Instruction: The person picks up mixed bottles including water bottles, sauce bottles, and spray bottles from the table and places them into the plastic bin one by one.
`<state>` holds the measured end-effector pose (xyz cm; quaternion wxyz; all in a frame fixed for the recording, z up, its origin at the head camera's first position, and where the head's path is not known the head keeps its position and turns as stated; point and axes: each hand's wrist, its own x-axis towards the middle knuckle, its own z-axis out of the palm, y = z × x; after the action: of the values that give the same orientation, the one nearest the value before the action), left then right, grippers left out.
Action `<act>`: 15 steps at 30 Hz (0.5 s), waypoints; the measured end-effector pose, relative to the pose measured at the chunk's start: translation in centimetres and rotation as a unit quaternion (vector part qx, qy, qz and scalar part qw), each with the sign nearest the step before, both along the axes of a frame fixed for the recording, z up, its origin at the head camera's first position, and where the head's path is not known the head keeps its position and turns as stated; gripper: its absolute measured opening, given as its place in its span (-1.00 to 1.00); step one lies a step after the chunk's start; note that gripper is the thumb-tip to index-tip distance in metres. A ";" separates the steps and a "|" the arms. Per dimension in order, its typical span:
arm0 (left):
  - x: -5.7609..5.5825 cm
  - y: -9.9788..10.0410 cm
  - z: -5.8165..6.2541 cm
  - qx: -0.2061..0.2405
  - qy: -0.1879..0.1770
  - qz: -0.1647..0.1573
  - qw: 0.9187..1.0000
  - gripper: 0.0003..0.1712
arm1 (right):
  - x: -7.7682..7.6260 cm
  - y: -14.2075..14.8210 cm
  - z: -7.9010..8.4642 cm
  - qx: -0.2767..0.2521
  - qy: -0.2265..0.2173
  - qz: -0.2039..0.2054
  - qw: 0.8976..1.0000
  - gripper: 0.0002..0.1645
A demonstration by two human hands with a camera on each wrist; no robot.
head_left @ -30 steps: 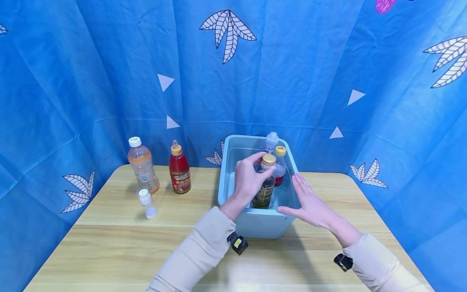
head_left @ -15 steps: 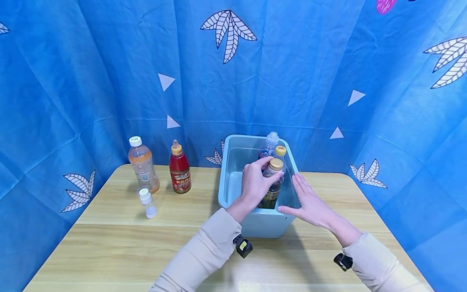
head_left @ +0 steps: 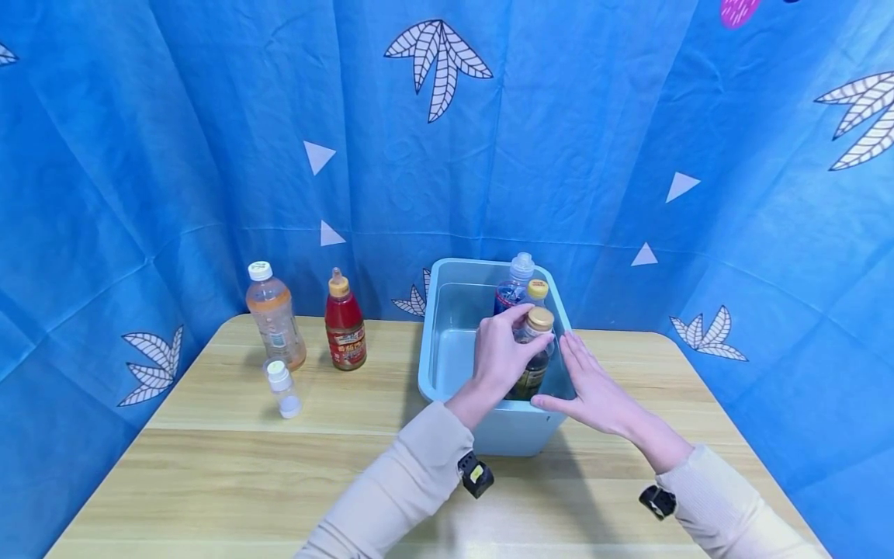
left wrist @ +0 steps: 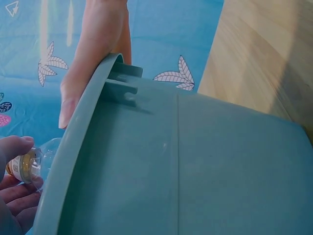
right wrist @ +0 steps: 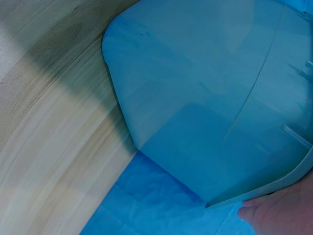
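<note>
Inside the light-blue plastic bin (head_left: 503, 432), near its front right corner, stands a dark-labelled bottle (head_left: 531, 379) with a gold cap. My left hand (head_left: 497, 353) reaches over the front rim and grips this bottle around its neck, just under the cap. In the left wrist view the cap and clear neck (left wrist: 29, 164) show between thumb and fingers; the bin wall hides the body. My right hand (head_left: 597, 392) rests on the bin's right corner, fingers straight along the side rim and thumb on the front rim. The right wrist view shows part of that hand (right wrist: 283, 210) at the rim.
Behind the gripped bottle, a blue bottle with a clear cap (head_left: 521, 268) and a yellow-capped bottle (head_left: 538, 290) stand in the bin. Left on the table (head_left: 209, 481) are an orange-and-clear bottle (head_left: 275, 322), a red sauce bottle (head_left: 345, 334) and a small white-capped bottle (head_left: 282, 388).
My left hand has moved the gold-capped bottle to the right inside the bin, toward the right wall. The right hand has stayed in place on the rim.
</note>
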<state>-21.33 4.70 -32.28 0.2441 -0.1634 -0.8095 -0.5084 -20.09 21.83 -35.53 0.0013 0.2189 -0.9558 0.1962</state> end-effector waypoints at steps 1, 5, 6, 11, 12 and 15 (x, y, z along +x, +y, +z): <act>0.0 0.1 -0.1 -0.001 0.000 0.000 1.000 -0.52 | 0.0 0.0 0.0 0.000 0.000 -0.001 1.000 0.22; 0.0 0.3 -0.3 -0.004 0.001 0.004 1.000 -0.51 | 0.0 0.0 0.0 -0.003 0.000 -0.002 1.000 0.22; 0.0 0.4 -0.4 -0.004 0.001 0.005 1.000 -0.51 | 0.0 0.0 -0.1 -0.004 0.001 -0.001 1.000 0.22; -0.1 0.6 -0.7 -0.003 0.003 -0.002 1.000 -0.52 | 0.1 0.0 -0.1 -0.009 0.009 0.001 1.000 0.20; -0.1 0.7 -0.8 -0.004 0.002 -0.004 1.000 -0.52 | 0.1 0.0 -0.1 -0.009 0.009 0.002 1.000 0.20; -0.1 0.8 -1.0 -0.006 0.006 -0.007 1.000 -0.54 | 0.3 -0.1 0.0 -0.010 0.008 0.001 1.000 0.20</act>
<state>-21.42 5.49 -33.29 0.2442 -0.1732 -0.8100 -0.5043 -19.82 21.73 -35.51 0.0107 0.2218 -0.9534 0.2041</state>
